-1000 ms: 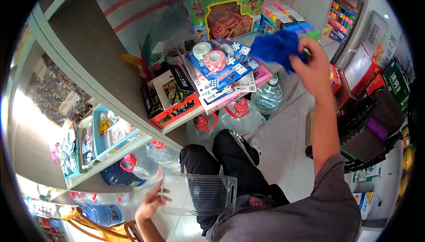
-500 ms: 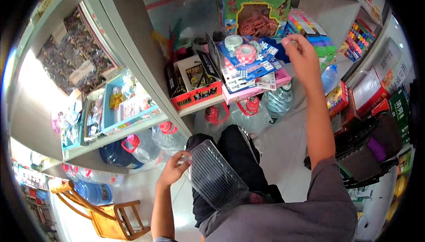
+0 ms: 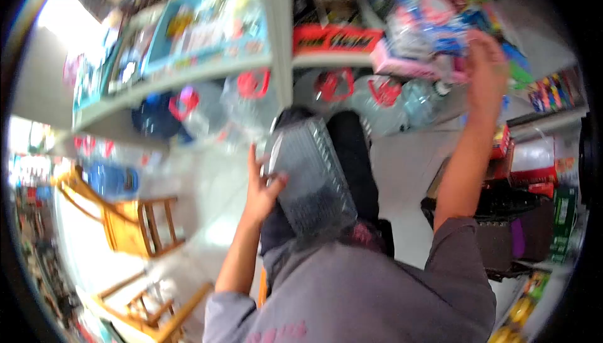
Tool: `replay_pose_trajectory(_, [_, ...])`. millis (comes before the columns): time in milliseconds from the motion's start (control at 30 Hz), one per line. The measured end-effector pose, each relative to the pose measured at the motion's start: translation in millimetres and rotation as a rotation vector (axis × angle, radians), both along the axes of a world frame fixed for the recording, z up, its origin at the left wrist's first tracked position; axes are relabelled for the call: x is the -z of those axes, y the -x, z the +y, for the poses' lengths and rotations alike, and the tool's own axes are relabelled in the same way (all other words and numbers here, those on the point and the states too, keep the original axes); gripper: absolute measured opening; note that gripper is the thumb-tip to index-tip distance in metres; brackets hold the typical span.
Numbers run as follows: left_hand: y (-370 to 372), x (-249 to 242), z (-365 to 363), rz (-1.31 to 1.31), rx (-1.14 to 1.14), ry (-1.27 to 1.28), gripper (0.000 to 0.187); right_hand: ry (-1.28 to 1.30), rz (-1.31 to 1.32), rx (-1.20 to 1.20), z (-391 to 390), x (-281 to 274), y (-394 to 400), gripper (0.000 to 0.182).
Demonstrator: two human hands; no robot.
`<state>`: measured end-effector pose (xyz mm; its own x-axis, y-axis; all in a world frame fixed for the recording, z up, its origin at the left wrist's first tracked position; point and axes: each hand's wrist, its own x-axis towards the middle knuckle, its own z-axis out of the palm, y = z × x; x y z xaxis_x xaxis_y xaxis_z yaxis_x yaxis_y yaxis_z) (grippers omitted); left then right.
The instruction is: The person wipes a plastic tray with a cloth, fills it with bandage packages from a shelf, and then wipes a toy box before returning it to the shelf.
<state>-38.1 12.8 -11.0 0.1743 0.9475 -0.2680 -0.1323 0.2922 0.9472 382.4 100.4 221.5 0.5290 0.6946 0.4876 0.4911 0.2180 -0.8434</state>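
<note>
Shelving (image 3: 213,74) packed with goods ran across the far side of a shop, its upper stock cut off by the picture's top edge and much of it smeared by blur. Below its lowest board, clear jugs (image 3: 377,107) with red handles stood partly in shadow on the pale tiled floor (image 3: 402,173). Across the seated person's lap lay a clear ribbed plastic container (image 3: 314,179), tilted, its near end hard to separate from the grey shirt (image 3: 377,286). The left hand (image 3: 259,195) was at its left edge, thumb over the face; some fingers were out of sight, so whether that grip was clenched could not be told. At far right, the right hand (image 3: 485,70) was raised beside blurred blue packs (image 3: 452,38) and a pink box (image 3: 402,63); its fingertips were too smeared to show whether the grip was released or grasping anything. A wooden chair (image 3: 122,223) stood at left, while the dark corners hid the outermost goods.
</note>
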Motion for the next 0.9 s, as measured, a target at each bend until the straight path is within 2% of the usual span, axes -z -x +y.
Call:
replay_pose_trajectory(100, [3.6, -2.5, 6.9, -0.119, -0.016, 0.038, 0.104, -0.166, -0.232, 0.166, -4.4, -15.2, 2.7, 0.022])
replay_pose_trajectory(167, [6.8, 1.5, 14.0, -0.114, -0.049, 0.084, 0.102, -0.176, -0.297, 0.236, -26.8, -29.8, 9.2, 0.025])
replay_pose_trajectory(200, [9.0, 0.0, 18.3, -0.101, -0.028, 0.087, 0.101, -0.222, -0.421, 0.268, -42.0, -32.5, -0.8, 0.027])
replay_pose_trajectory(267, [14.4, 0.2, 24.3, -0.080, 0.036, 0.110, 0.101, -0.282, -0.451, 0.218, -77.0, -34.1, -25.0, 0.030])
replay_pose_trajectory(300, [15.5, 0.6, 25.5, -0.072, 0.075, 0.126, 0.101, -0.284, -0.354, 0.133, -93.2, -29.7, -31.7, 0.031])
replay_pose_trajectory(367, [18.1, -0.1, 25.8, -0.031, 0.126, 0.121, 0.098, -0.220, -0.368, 0.021, -122.7, -9.7, -16.9, 0.030])
replay_pose_trajectory(433, [19.3, -0.8, 26.8, -0.034, 0.147, 0.125, 0.095, -0.094, -0.458, -0.271, -131.2, -4.0, 5.9, 0.026])
replay_pose_trajectory(467, [18.0, -3.7, 27.5, -0.009, 0.165, 0.158, 0.088, 0.004, -0.538, -0.513, -125.6, -3.3, 21.4, 0.023])
replay_pose_trajectory(500, [16.8, -4.0, 27.9, -0.036, 0.160, 0.192, 0.087, 0.082, -0.411, -0.554, -119.7, 10.6, 50.8, 0.022])
replay_pose_trajectory(533, [15.8, -4.5, 28.4, -0.062, 0.152, 0.223, 0.086, 0.216, -0.463, -0.613, -108.6, 19.2, 76.1, 0.029])
replay_pose_trajectory(567, [15.1, -5.3, 29.0, -0.087, 0.144, 0.254, 0.085, 0.415, -0.523, -0.659, -102.2, 20.4, 102.5, 0.028])
replay_pose_trajectory(600, [14.8, -3.1, 28.6, -0.066, 0.155, 0.237, 0.085, 0.392, -0.467, -0.753, -84.0, 33.1, 127.9, 0.028])
replay_pose_trajectory(667, [13.9, 2.9, 26.2, -0.026, 0.176, 0.202, 0.088, 0.522, -0.274, -0.941, -54.1, 62.6, 149.2, 0.031])
replay_pose_trajectory(767, [12.1, -2.5, 22.4, 0.027, 0.167, 0.168, 0.091, 0.387, -0.313, -1.063, -18.7, 96.4, 178.7, 0.020])
replay_pose_trajectory(833, [14.6, -3.9, 19.5, -0.021, 0.163, 0.167, 0.092, 0.347, -0.276, -1.109, -5.5, 107.6, 198.1, 0.020])
replay_pose_trajectory(867, [16.1, -1.9, 19.4, -0.035, 0.165, 0.150, 0.090, 0.419, -0.265, -1.141, 0.4, 105.3, 206.2, 0.020])
replay_pose_trajectory(900, [16.9, -0.6, 19.0, -0.049, 0.168, 0.135, 0.089, 0.330, -0.275, -1.101, 7.4, 117.0, 216.3, 0.019])
